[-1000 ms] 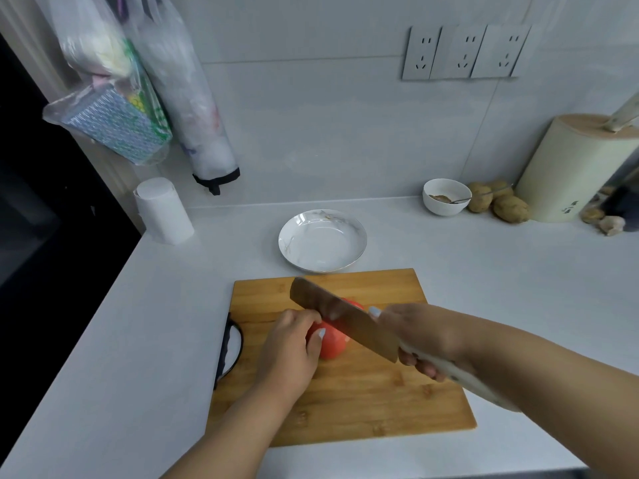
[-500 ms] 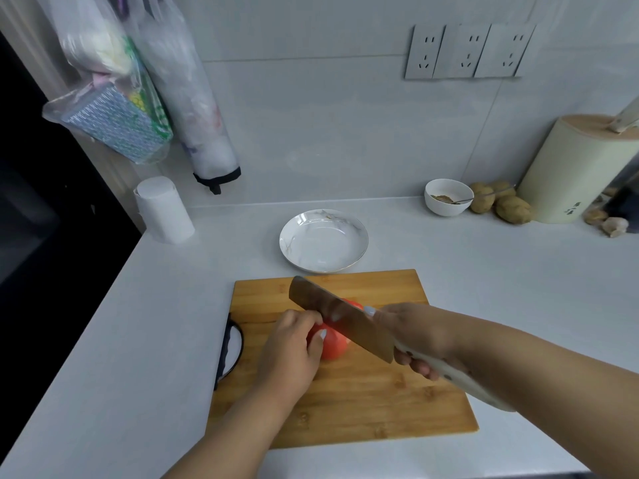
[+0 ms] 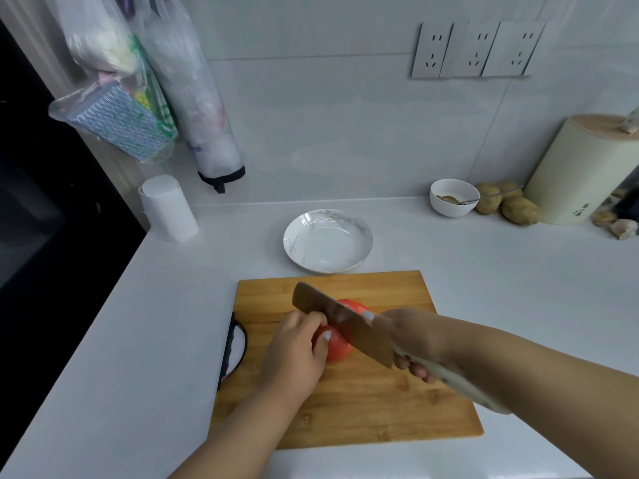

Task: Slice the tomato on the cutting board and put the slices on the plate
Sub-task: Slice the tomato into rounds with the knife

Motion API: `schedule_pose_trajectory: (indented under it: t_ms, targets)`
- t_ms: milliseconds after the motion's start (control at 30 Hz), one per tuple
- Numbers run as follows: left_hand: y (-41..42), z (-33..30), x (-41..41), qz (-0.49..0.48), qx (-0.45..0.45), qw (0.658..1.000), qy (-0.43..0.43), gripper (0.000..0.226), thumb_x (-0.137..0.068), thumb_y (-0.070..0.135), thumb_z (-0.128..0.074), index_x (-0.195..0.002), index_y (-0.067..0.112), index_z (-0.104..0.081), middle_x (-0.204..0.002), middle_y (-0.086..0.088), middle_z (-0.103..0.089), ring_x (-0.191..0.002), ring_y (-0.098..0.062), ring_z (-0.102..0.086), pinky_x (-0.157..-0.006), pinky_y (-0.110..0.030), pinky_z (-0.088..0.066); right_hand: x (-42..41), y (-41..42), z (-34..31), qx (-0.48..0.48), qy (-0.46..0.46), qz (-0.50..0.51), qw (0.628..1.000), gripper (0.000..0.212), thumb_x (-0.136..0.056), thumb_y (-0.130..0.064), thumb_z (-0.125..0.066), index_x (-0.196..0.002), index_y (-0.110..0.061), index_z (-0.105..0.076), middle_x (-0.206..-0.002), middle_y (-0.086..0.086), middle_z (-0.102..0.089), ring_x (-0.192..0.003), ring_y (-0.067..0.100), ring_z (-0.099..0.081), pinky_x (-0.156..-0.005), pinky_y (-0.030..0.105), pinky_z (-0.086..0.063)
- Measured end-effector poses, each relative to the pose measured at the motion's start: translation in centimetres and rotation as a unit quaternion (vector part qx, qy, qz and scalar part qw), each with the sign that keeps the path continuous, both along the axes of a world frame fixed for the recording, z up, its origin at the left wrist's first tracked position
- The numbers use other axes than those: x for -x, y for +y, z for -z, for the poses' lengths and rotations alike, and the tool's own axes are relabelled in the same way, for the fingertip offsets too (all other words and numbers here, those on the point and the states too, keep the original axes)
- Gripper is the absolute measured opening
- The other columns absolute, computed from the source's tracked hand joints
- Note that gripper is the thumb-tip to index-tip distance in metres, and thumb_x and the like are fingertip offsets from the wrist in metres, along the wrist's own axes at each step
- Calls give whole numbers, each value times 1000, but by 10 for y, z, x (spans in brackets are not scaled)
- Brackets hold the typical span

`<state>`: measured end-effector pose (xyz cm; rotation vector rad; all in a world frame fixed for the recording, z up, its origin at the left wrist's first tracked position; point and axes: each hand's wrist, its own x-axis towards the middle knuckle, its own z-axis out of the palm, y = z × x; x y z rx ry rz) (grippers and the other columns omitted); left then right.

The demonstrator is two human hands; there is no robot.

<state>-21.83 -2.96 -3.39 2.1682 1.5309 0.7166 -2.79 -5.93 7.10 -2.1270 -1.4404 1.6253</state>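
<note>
The tomato point(image 3: 337, 347) lies on the cutting board point(image 3: 349, 402), held by the left hand point(image 3: 294, 354). The right hand point(image 3: 411, 337) grips the knife point(image 3: 342, 323), resting on it. The tomato is probably soft and slippery; fingertips should stay curled. The plate point(image 3: 328, 240) is empty.

I read one head-worn wide-angle view only, looking forward and down, close above the rectangular wooden cutting board point(image 3: 345, 402), white tiled wall point(image 3: 345, 133) facing beyond
</note>
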Motion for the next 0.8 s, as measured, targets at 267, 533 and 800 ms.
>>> schedule_pose_trajectory:
  t_ms: [267, 533, 800]
  targets:
    - [0, 1, 0, 4, -3, 1000, -9, 16, -92, 36, -51, -106, 32, -54, -103, 13, -47, -84, -6, -49, -63, -21, -47, 12, 9, 12, -3, -4, -4, 1000, 53, -95, -63, -29, -112, -20, -54, -63, 5, -51, -44, 16, -43, -46, 22, -39]
    - [0, -1, -1, 7, 10, 1000, -3, 16, -92, 38, -50, -108, 35, -52, -104, 15, -46, -86, -5, -49, -63, -19, -47, 3, 5, 22, 3, 7, -4, 1000, 52, -95, -63, -28, -113, -22, -54, -61, 4, -50, -42, 15, -43, -46, 21, -40]
    - [-1, 0, 0, 3, 2, 1000, -3, 15, -92, 37, -50, -106, 35, -52, -104, 14, -45, -86, -4, -49, -64, -21, -50, 7, 1, 26, 6, -5, 0, 1000, 54, -97, -59, -28, -117, -17, -56, -62, 3, -51, -42, 13, -42, -46, 20, -40]
